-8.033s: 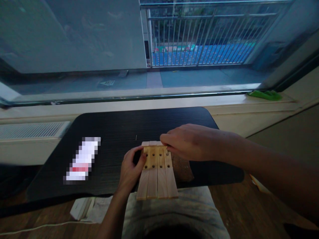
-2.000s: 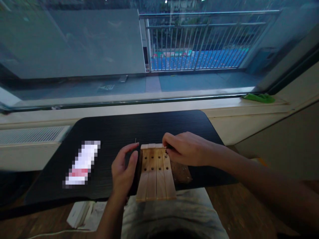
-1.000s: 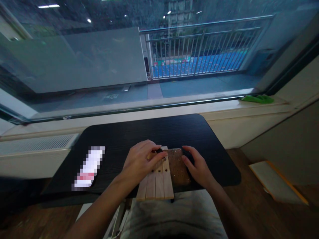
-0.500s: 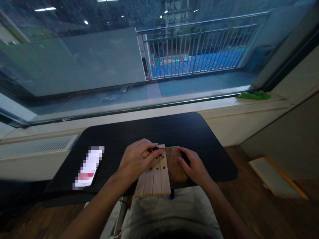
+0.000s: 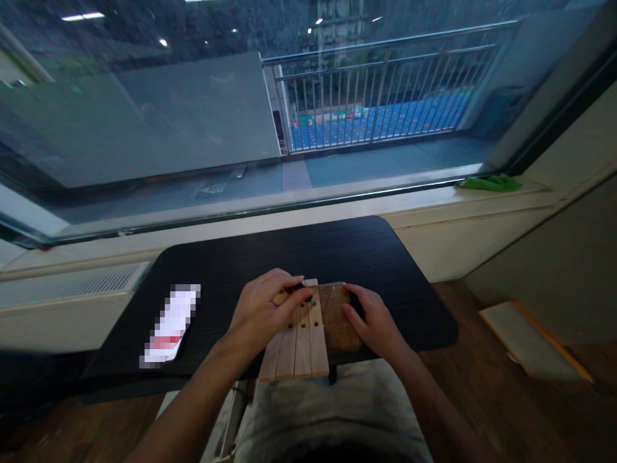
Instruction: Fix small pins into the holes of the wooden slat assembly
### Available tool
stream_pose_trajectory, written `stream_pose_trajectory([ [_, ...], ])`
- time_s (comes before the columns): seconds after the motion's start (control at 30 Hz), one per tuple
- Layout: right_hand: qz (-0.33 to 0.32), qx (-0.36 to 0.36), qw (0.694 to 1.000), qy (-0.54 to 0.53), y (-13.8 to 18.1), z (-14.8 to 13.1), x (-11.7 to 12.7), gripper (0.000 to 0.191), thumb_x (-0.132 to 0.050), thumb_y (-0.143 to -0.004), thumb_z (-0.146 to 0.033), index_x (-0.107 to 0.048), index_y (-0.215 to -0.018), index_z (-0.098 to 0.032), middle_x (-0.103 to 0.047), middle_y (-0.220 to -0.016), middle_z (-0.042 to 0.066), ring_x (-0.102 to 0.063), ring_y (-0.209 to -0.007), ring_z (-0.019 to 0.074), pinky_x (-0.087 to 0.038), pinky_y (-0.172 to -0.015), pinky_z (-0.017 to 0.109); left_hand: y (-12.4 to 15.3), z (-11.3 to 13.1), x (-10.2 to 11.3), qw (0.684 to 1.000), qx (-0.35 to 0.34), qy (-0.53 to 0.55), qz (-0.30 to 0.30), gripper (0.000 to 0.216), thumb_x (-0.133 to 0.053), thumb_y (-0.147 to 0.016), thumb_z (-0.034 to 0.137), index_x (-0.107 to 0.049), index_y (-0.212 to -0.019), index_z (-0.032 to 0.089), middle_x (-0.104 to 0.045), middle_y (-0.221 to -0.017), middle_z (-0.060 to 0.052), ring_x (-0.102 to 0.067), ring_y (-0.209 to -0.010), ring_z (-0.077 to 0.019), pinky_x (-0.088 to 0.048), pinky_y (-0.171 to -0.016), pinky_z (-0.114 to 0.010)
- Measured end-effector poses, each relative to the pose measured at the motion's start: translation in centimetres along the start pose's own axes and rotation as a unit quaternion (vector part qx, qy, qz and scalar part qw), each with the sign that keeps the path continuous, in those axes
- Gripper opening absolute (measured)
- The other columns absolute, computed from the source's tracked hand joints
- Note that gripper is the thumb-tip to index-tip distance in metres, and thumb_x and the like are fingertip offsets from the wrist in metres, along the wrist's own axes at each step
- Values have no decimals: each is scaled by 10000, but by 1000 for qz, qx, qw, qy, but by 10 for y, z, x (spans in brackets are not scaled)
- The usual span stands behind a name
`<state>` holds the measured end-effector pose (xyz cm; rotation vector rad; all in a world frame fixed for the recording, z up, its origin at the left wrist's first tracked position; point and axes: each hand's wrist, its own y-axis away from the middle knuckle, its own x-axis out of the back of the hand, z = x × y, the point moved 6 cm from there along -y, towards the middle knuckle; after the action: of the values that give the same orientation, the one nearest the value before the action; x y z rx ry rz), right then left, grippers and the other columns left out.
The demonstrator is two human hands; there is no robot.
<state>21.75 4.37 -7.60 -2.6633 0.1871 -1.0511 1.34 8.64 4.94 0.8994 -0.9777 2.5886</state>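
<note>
My left hand (image 5: 265, 305) reaches over a pale wooden board (image 5: 299, 360) that has lengthwise lines and several round dark holes. Its thumb and forefinger close on a small dark piece (image 5: 299, 287) above the far end of the board; the fingers hide most of it. Against the board's right side lies a flat brown block (image 5: 337, 325) with small dots or holes on top. My right hand (image 5: 375, 318) grips this block at its right edge, with the thumb on top and the forefinger at the far corner. A yellowish patch (image 5: 279, 298) shows under my left fingers, too covered to name.
Board and block lie at the near edge of a black table (image 5: 270, 254). A phone (image 5: 168, 328) with a blurred-out screen lies on its left part. Beyond stand a radiator (image 5: 72, 286) and a window sill with a green cloth (image 5: 491, 184).
The whole view has shifted very slightly. Both hands, the board and the block keep the same places relative to each other.
</note>
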Motion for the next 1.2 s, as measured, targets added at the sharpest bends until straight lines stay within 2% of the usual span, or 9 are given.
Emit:
stream_pose_trajectory([
  [0.33, -6, -1, 1000, 3, 0, -1, 1, 388, -510, -926, -287, -613, -1278, -160, -703, -1280, 169, -652, -1204, 309, -493, -1048, 555, 1, -5, 0, 1000, 3, 21, 15, 160, -708, -897, 361, -775, -915, 216, -737, -766, -22, -663, -678, -142, -572, -680, -280],
  [0.7, 28, 29, 999, 3, 1, 5, -2, 368, -522, -922, -291, -627, -1255, -175, -727, -1238, 151, -682, -1148, 307, -540, -1000, 523, 0, 1, -3, 998, -51, 32, 31, 94, -712, -906, 257, -770, -956, 202, -761, -794, -29, -689, -687, -125, -576, -647, -243],
  [1.2, 38, 34, 999, -4, 2, 4, -1, 370, -547, -913, -265, -631, -1267, -199, -729, -1237, 135, -684, -1149, 296, -542, -997, 513, 1, 0, -3, 998, -59, 26, 18, 162, -686, -910, 191, -771, -1046, 216, -778, -865, -40, -712, -742, -134, -599, -698, -258],
])
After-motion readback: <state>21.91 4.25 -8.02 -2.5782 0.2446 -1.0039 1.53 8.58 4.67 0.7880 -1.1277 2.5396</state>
